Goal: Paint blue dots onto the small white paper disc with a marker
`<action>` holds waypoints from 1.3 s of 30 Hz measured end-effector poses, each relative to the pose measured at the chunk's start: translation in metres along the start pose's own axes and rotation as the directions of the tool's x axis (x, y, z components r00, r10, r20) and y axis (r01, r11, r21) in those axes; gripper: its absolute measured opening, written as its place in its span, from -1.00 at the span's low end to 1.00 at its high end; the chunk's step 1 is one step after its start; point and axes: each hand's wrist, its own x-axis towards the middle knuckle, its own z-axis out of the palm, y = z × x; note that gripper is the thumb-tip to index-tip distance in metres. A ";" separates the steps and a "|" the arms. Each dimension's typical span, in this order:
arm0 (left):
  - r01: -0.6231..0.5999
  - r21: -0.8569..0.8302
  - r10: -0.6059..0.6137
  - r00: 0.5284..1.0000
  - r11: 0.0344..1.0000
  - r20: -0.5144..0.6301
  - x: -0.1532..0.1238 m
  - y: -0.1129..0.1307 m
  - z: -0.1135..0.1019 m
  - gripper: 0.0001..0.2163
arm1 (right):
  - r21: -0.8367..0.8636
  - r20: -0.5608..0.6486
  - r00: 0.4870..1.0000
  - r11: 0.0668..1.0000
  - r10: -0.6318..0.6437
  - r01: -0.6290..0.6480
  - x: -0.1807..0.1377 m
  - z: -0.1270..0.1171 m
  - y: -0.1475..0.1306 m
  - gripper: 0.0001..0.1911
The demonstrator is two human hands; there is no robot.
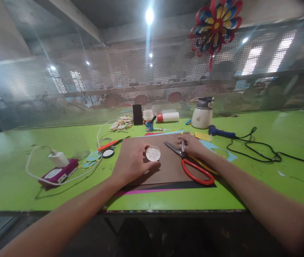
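Note:
A white round disc (153, 154) with dark lines crossing at its middle is held by its edge between the thumb and fingers of my left hand (138, 160). My right hand (188, 142) is closed on a short, pale stick-like piece (183, 145), too small to name. Just below that hand lie large scissors (197, 172) with red handles, their blades pointing to the upper left. A yellow handle shows partly behind my right forearm. Under both hands is a sheet of brown cardboard (165, 173), with black and pink sheets showing beneath its near edge.
Left: an orange craft knife (107, 146), a white disc with black rim (108, 153), blue paper rounds (93, 157), a purple power strip (58, 174). Back: a dark upright phone (137, 114), a blue paint jar (149, 126), a white kettle (202, 116). Right: a corded blue glue gun (223, 133).

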 end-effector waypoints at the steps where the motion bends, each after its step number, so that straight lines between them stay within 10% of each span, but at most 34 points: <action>1: -0.010 0.002 0.010 1.000 1.000 -0.002 0.000 0.000 0.000 -0.52 | -0.001 0.003 1.000 1.000 0.002 -0.002 0.000 0.000 0.000 -0.66; 39: -0.078 0.022 0.078 0.997 0.997 0.004 0.000 0.011 -0.008 -0.54 | -0.013 0.018 1.000 1.000 -0.015 0.016 -0.002 -0.002 -0.001 -0.66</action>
